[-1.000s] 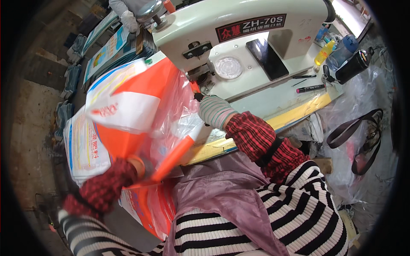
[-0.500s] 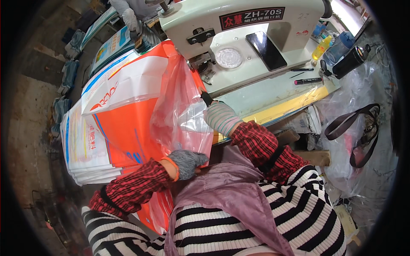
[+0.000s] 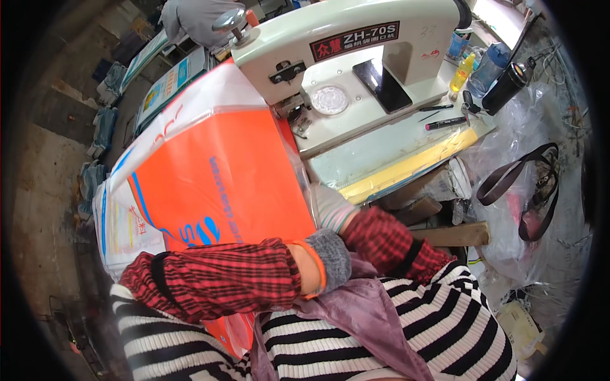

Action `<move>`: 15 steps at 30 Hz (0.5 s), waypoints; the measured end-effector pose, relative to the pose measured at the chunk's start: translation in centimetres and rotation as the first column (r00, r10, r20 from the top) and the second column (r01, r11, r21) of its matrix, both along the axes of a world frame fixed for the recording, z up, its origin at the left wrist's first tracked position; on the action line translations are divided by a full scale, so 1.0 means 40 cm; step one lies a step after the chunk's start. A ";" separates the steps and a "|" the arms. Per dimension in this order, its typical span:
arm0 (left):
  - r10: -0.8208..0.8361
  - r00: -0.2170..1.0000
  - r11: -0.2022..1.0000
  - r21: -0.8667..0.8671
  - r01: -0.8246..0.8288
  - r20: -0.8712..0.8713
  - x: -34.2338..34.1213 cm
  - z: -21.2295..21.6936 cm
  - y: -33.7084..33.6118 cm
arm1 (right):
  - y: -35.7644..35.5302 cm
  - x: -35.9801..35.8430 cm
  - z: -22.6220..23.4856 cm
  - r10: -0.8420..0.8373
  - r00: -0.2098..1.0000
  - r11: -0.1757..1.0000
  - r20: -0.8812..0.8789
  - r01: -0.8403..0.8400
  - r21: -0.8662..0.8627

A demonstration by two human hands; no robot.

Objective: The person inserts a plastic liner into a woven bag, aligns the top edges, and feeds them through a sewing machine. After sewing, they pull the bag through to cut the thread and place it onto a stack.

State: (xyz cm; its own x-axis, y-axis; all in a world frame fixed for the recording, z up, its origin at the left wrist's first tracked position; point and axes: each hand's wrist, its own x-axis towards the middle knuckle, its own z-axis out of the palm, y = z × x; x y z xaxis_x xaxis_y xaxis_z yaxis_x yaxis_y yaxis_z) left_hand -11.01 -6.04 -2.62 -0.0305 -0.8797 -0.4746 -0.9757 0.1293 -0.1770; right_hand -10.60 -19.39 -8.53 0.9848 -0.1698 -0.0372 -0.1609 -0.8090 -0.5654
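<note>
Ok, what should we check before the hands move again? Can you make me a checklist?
1. Gloves on both hands: ok. The left hand wears grey, the right hand stripes.
2. Left hand gripping the orange-and-white bag: cannot tell, its fingers are hidden.
3. Right hand gripping the bag: cannot tell. It is at the bag's near edge, but blurred.
4. Bag's edge lined up at the white machine's stitching parts: cannot tell, too small.
5. Black phone apart from the bag: ok.
6. Yellow bottle apart from the bag: ok.
</note>
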 end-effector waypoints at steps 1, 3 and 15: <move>-0.006 0.999 0.993 0.121 0.011 -0.041 0.006 0.082 -0.025 | 0.021 -0.010 0.031 -0.084 0.989 0.992 -0.121 0.095 0.085; -0.025 0.989 0.926 0.369 0.078 -0.146 0.021 0.209 -0.086 | 0.013 -0.018 0.085 -0.008 0.974 1.000 -0.228 0.002 -0.026; -0.013 0.907 0.974 0.198 0.106 -0.421 0.035 0.140 -0.138 | -0.057 0.106 0.113 0.011 0.983 0.999 -0.186 -0.003 0.040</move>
